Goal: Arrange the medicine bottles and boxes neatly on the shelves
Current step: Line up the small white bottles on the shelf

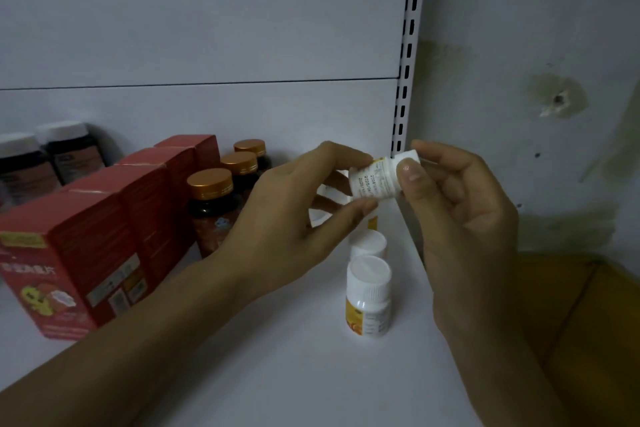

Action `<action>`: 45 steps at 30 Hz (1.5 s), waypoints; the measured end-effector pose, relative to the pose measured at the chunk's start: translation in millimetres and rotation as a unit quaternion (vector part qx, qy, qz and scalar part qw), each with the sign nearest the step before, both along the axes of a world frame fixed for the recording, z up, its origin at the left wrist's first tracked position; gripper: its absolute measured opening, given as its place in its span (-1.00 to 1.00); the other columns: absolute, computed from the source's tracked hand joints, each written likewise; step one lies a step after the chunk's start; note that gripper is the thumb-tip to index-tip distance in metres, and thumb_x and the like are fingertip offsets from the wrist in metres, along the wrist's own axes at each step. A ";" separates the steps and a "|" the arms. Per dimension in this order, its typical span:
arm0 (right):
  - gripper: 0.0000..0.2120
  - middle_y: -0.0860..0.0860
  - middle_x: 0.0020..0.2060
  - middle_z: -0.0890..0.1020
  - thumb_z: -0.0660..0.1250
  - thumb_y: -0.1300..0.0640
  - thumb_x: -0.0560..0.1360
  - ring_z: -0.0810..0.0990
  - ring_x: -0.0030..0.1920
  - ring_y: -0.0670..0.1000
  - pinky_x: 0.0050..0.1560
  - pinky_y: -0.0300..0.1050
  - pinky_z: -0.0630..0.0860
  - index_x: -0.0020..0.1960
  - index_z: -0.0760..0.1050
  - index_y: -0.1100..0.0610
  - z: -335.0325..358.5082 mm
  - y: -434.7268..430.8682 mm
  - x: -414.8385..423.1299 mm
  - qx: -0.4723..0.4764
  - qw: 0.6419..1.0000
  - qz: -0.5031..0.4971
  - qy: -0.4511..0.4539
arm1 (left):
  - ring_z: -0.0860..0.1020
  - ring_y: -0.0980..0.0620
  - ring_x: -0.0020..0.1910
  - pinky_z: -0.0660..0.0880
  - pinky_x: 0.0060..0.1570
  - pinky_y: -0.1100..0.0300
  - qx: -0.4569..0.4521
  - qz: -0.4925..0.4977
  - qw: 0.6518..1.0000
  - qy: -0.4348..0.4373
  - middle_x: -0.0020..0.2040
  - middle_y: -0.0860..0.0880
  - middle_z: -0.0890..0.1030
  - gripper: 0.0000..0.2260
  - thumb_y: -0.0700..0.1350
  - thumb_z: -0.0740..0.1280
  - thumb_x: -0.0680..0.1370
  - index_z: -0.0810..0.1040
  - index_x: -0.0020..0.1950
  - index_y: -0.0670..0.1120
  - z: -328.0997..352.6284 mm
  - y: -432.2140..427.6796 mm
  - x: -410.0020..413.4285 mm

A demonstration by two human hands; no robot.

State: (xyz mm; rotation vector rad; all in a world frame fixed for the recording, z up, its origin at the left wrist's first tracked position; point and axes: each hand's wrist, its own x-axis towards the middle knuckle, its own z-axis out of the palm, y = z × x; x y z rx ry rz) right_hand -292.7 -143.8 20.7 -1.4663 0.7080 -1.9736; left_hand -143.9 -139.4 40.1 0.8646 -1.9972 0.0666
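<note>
White bottle (pixel 372 182) between both hands (pixel 298 215) (pixel 460 218)

- A small white bottle (pixel 370 184) is held on its side above the white shelf (pixel 277 367), with its cap turned to the right.
- Its base end is pinched by the left grip (pixel 294 215). Its cap end is pinched by the right grip (pixel 460 218), with the thumb laid across the neck.
- Two upright white bottles (pixel 369 298) with orange labels are lined up one behind the other on the shelf below.
- A row of red boxes (pixel 79 260) is ranged along the left, and three gold-capped dark bottles (pixel 211 204) are lined up just beside it.
- A slotted upright (pixel 405 80) is seen behind.
</note>
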 end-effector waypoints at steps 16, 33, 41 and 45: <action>-0.93 -0.17 -0.19 0.64 0.36 0.05 0.48 0.59 -0.15 -0.16 -0.14 -0.23 0.50 -0.07 0.58 0.02 -13.0 -6.0 -5.4 0.153 0.968 -0.028 0.199 | 0.56 0.28 -0.33 0.40 -0.35 0.46 0.244 0.134 0.960 -0.042 -0.22 0.12 0.64 -0.81 -0.12 0.15 0.63 0.36 0.21 0.11 -20.8 -2.0 4.5; -0.49 -0.04 -0.29 0.59 0.24 -0.40 0.39 0.57 -0.25 -0.03 -0.23 -0.20 0.45 -0.15 0.49 0.07 28.5 -42.6 -0.1 0.191 0.830 -0.154 0.500 | 0.56 0.26 -0.34 0.41 -0.40 0.45 0.209 0.118 0.971 0.006 -0.27 0.11 0.62 -0.79 -0.11 0.13 0.63 0.38 0.25 0.05 -21.0 -1.3 9.5; -0.62 -0.02 -0.28 0.63 0.36 -0.28 0.38 0.61 -0.29 -0.01 -0.12 -0.09 0.55 -0.17 0.51 0.05 34.6 -54.9 1.1 0.205 0.765 -0.157 0.589 | 0.54 0.34 -0.30 0.42 -0.37 0.47 0.190 0.133 0.973 0.008 -0.23 0.16 0.60 -0.78 -0.10 0.14 0.63 0.38 0.27 0.04 -17.4 1.9 12.4; -0.75 0.03 -0.27 0.65 0.34 -0.10 0.45 0.62 -0.27 0.02 -0.17 -0.09 0.54 -0.17 0.57 0.09 33.0 -35.2 -6.4 0.162 0.861 -0.179 0.448 | 0.55 0.27 -0.29 0.45 -0.32 0.42 0.146 0.141 0.979 0.036 -0.18 0.17 0.59 -0.79 -0.08 0.16 0.62 0.42 0.25 0.03 -14.1 3.9 14.0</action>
